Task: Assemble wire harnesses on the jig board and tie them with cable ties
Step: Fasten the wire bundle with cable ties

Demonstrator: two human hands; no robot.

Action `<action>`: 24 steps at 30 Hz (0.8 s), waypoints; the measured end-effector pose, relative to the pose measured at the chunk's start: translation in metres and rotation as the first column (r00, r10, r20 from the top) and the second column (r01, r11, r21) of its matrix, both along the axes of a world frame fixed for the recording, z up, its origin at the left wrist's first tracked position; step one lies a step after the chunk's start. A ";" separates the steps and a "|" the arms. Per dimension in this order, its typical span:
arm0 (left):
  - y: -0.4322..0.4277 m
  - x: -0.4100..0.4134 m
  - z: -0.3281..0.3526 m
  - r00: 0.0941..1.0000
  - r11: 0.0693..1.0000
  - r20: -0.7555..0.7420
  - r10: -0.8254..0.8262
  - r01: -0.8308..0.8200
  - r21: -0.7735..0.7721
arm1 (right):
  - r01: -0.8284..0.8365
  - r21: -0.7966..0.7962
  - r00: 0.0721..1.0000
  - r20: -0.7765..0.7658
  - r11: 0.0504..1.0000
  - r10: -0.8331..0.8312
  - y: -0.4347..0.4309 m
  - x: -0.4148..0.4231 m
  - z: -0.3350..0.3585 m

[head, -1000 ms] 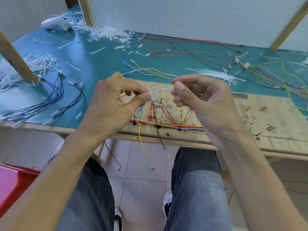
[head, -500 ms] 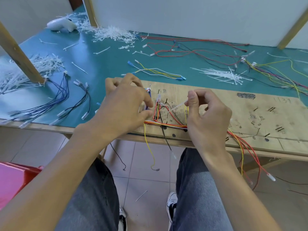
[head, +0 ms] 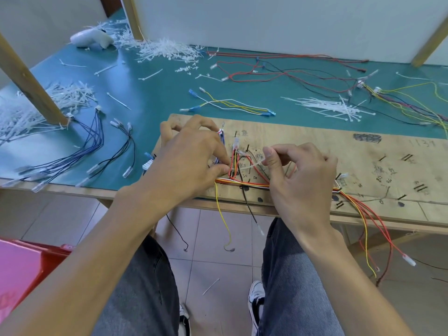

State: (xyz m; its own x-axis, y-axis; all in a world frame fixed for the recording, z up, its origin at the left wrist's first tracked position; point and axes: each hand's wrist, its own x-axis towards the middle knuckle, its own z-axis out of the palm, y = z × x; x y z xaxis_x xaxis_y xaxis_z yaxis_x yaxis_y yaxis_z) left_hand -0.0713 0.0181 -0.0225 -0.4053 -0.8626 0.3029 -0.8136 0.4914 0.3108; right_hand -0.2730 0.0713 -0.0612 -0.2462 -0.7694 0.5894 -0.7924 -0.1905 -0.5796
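A: Position of thin white nylon cable tie?
B: Centre of frame, over red, orange, yellow and white wire bundle on plywood jig board. Tail pinched in right hand; bundle pinched beside it by left hand.
A: Handling?
B: Light, springy, slick; best gripped by tail near tip. Wires limp, judged easily dislodged.
A: Versus a second ago?
B: Then held up clear of board between both hands; now lowered to bundle.

White wall, wooden posts, teal table, pale tiled floor.
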 end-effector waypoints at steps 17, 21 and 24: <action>0.013 -0.002 -0.004 0.974 0.997 -0.226 -0.026 0.042 0.063 | -0.216 0.055 0.936 -0.272 0.975 0.223 -0.010 0.013 0.005; 0.009 -0.002 -0.004 0.962 0.996 -0.272 -0.035 0.057 0.073 | -0.234 0.069 0.949 -0.202 0.970 0.243 -0.016 0.012 0.003; 0.008 -0.002 -0.005 0.954 0.991 -0.296 -0.054 0.088 0.103 | -0.267 0.077 0.957 -0.093 0.960 0.274 -0.016 0.010 -0.002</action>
